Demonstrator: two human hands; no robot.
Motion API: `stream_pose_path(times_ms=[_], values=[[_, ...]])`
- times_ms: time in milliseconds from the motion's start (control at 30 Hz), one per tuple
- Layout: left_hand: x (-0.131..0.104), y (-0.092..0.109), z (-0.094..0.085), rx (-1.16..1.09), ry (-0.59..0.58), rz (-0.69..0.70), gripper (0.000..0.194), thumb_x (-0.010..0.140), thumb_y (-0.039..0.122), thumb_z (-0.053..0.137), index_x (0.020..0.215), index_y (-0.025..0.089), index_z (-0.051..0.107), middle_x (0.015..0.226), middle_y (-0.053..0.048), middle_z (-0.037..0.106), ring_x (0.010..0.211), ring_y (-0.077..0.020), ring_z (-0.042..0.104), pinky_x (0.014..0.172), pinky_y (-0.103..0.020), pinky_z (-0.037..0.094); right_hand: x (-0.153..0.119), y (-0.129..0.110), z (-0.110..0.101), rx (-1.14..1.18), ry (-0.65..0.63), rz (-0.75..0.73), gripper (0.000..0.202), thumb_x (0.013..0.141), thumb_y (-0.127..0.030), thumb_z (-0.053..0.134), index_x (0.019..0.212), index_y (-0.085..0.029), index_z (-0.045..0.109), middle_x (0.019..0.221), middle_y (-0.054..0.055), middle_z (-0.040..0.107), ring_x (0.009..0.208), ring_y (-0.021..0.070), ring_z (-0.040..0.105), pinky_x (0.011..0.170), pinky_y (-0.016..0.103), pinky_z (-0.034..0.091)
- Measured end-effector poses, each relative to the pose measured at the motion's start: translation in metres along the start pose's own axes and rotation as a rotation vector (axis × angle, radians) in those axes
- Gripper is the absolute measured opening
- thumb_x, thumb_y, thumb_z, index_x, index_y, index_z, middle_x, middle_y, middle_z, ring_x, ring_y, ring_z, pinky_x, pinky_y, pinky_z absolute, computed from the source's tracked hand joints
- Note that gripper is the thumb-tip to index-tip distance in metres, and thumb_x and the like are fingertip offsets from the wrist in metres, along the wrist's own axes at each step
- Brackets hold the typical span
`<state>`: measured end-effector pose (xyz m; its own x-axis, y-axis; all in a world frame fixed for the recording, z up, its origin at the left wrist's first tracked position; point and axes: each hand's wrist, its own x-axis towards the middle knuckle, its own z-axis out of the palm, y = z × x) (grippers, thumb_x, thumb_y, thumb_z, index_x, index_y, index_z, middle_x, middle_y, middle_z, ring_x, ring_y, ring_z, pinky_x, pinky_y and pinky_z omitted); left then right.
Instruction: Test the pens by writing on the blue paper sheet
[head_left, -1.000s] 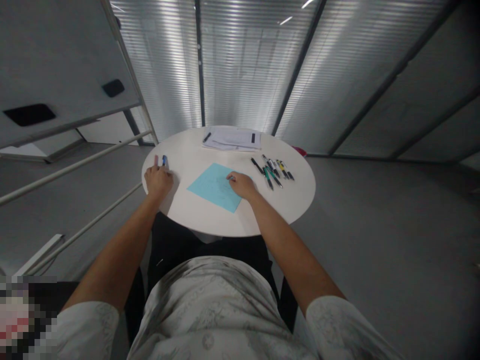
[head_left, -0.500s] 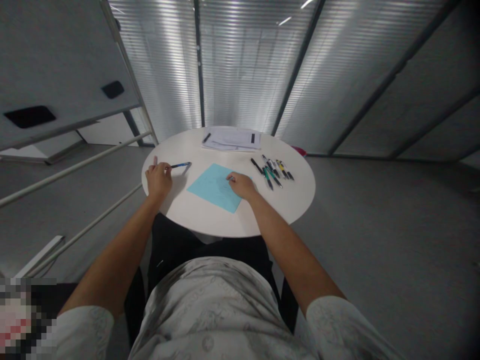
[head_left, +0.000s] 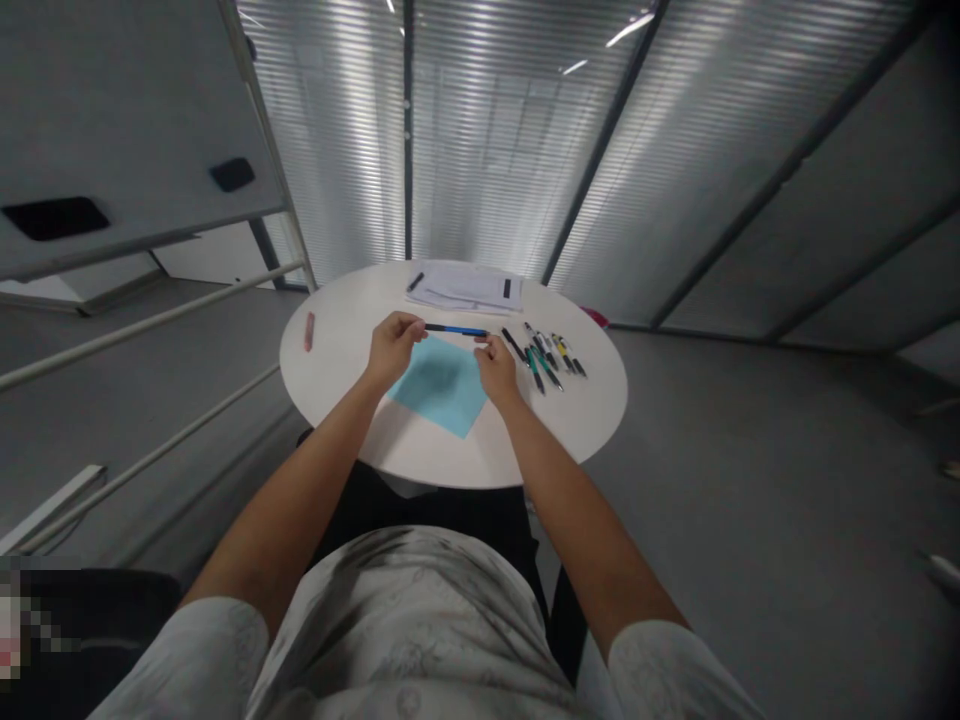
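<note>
Above the far edge of a light-blue sheet of paper [head_left: 446, 390], a blue-and-black pen [head_left: 457, 329] is held level between both hands. My left hand [head_left: 394, 345] pinches its dark left end. At the right end, my right hand [head_left: 497, 370] has its fingertips closed on the tip; whether something small is also in them I cannot tell. The paper lies at an angle on the white round table [head_left: 360, 430], and the shadow of the pen and hands falls on it.
Several pens [head_left: 551, 355] lie in a loose group to the right. A stack of white papers [head_left: 465, 287] with a dark pen [head_left: 415, 282] on it is at the back. A pink, narrow object [head_left: 309, 332] rests by the left edge. A whiteboard frame [head_left: 296, 240] stands at left.
My left hand has carried the pen rightward from the table's left side to above the paper. My right hand has lifted from the paper and met the pen's right end.
</note>
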<state>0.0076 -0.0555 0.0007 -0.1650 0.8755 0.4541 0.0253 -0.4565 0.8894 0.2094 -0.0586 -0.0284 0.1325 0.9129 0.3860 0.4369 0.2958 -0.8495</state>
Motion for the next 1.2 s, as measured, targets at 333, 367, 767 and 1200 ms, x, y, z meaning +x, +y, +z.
stream_pose_path(times_ms=[333, 367, 767, 1200], values=[[-0.021, -0.023, -0.011, -0.057, -0.033, -0.178, 0.021, 0.074, 0.035, 0.072, 0.079, 0.017, 0.064, 0.068, -0.003, 0.067, 0.059, -0.0114, 0.054, 0.06, -0.026, 0.042, 0.004, -0.007, -0.002, 0.548, -0.059, 0.202, 0.02, 0.078, -0.034, 0.052, 0.086, -0.019, 0.06, 0.046, -0.008, 0.045, 0.038, 0.0077, 0.034, 0.039, 0.021, 0.021], [-0.02, -0.025, -0.012, -0.058, -0.018, -0.19, 0.02, 0.073, 0.034, 0.071, 0.079, 0.017, 0.064, 0.068, -0.003, 0.067, 0.058, -0.0112, 0.054, 0.059, -0.026, 0.042, 0.004, -0.008, -0.002, 0.546, -0.079, 0.209, 0.021, 0.079, -0.036, 0.052, 0.085, -0.018, 0.061, 0.046, -0.008, 0.045, 0.038, 0.0072, 0.034, 0.039, 0.02, 0.021], [-0.018, -0.028, -0.013, -0.083, 0.041, -0.25, 0.017, 0.071, 0.032, 0.069, 0.074, 0.016, 0.064, 0.062, -0.002, 0.063, 0.054, -0.0094, 0.051, 0.058, -0.024, 0.041, 0.003, -0.01, 0.001, 0.511, -0.113, 0.284, 0.029, 0.079, -0.045, 0.065, 0.092, -0.02, 0.06, 0.043, -0.01, 0.047, 0.035, 0.0057, 0.034, 0.037, 0.017, 0.021], [-0.015, -0.036, -0.015, -0.136, 0.046, -0.242, 0.017, 0.07, 0.033, 0.069, 0.069, 0.017, 0.062, 0.056, 0.001, 0.055, 0.052, -0.0099, 0.049, 0.055, -0.024, 0.039, 0.002, -0.012, 0.0, 0.51, -0.208, 0.306, 0.02, 0.082, -0.038, 0.061, 0.087, -0.018, 0.062, 0.046, -0.008, 0.052, 0.034, 0.0057, 0.037, 0.035, 0.018, 0.019]])
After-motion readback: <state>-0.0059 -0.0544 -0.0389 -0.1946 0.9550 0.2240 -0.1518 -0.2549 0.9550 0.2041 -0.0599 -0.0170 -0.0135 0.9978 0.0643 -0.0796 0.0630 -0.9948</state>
